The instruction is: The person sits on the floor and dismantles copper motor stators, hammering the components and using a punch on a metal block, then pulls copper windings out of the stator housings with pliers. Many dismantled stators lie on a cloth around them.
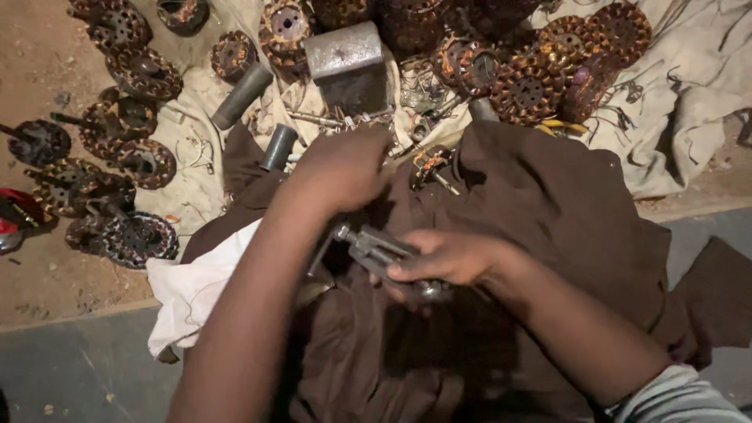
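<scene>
Down in the lap, the right hand [446,258] has its grip clamped on a metal puller tool [376,252]; just above, the left hand [345,168] looks curled together over small parts.

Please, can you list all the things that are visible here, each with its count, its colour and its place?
Wound motor stators: many, copper-brown, across the top and left.
Metal block: one, grey, top centre.
Metal tubes: two seen clearly, dark grey, upper left of centre.
Cloth sheet: one, off-white, under the parts.
Brown cloth: one, over the lap.
Metal tool: one, grey, centre.
Left hand: above the tool; what it grips is hidden.
Right hand: holding the metal tool.
</scene>
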A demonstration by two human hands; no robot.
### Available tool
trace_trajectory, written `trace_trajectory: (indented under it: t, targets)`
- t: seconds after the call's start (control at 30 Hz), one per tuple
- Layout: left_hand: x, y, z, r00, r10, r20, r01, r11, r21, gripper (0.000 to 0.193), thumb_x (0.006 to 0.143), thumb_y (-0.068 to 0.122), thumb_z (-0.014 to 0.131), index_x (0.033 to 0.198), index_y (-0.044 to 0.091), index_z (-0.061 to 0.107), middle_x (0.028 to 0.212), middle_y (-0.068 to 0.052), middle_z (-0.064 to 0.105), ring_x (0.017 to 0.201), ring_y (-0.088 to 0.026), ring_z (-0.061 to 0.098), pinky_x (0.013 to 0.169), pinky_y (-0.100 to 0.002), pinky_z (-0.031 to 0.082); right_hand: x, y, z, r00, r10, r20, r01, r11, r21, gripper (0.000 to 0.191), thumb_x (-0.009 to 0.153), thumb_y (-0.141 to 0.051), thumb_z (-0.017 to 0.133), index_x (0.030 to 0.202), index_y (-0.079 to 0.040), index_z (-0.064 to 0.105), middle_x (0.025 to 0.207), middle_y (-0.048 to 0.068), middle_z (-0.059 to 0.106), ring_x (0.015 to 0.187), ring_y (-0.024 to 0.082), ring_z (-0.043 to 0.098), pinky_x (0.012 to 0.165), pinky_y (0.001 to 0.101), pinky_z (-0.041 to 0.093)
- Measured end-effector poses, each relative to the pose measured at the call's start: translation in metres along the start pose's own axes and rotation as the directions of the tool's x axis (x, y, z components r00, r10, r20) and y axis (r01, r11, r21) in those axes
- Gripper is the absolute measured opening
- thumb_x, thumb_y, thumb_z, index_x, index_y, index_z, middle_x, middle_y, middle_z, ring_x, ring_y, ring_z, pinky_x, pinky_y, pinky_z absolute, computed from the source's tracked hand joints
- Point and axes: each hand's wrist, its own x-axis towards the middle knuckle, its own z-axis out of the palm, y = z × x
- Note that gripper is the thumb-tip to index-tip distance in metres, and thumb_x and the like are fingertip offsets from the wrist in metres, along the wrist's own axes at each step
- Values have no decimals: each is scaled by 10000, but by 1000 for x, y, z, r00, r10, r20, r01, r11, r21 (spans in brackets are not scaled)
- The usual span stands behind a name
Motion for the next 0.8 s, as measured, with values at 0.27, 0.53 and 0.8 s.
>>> trace_trajectory:
  t: [0.27,0.53,0.8]
  targets:
    - [-31,45,32,874,-421,-241,-250,36,-968,613,1063,584,329,1234,61,600,1263,-146,604,1238,-291,547,1088,-452,425,-14,-19,-24,929,-129,-348,231,935,270,479,1048,-407,538,1225,33,605,876,131,708,709,224,716,533,338,584]
    - [-7,23,32,997,-65,-35,55,968,-245,498,1042,481,449,1201,23,560,1232,-183,632,1206,-327,584,1025,-469,456,-1,-1,-15,993,78,-89,-73,996,56,484,1092,-402,540,1261,46,605,920,135,705,757,205,712,609,330,583]
    - [-51,8,13,986,158,58,66,-44,-997,620,1060,552,328,1361,69,573,1424,-135,593,1411,-285,500,1221,-453,351,-26,-25,-17,977,-180,117,115,899,423,534,1090,-332,456,1359,120,550,931,181,685,722,249,703,547,336,569]
